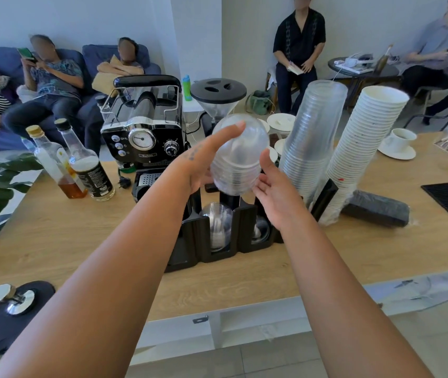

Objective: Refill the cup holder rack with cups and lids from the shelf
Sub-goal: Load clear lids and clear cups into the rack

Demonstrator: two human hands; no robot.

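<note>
Left hand [203, 165] wraps the dome lid stack [240, 156], thumb stretched up its front, right hand [271, 192] open, steadying the far side; rack [190, 241] slot directly below fingers, so lower straight, stack level.

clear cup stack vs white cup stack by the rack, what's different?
The clear cup stack is see-through; the white cup stack is opaque. The clear cup stack stands nearer upright; the white cup stack leans further right. Both are tall nested stacks, mouths up, side by side.
</note>
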